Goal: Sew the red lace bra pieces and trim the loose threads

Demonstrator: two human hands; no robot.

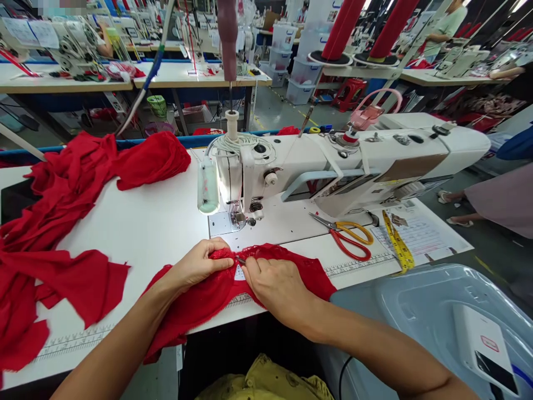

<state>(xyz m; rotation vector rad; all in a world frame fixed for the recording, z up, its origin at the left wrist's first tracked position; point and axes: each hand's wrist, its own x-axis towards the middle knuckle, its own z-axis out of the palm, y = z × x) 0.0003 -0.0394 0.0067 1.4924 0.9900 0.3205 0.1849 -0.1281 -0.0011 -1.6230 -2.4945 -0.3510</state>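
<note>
Cloth (200, 300), red and lace-edged, lies on the table (141, 222) in front of the sewing machine (358, 147). Left hand (204, 262): thumb and fingers pinched closed on the cloth's edge. Right hand (275, 283): fingers curled around a small metal tool (240, 260), its tip at the cloth between the hands; the tool's type is unclear. For clean work, keep the pinch close to the tip, hold the edge flat and lightly taut, and use short movements. Keep the tip clear of the left hand; lace probably snags easily.
</note>
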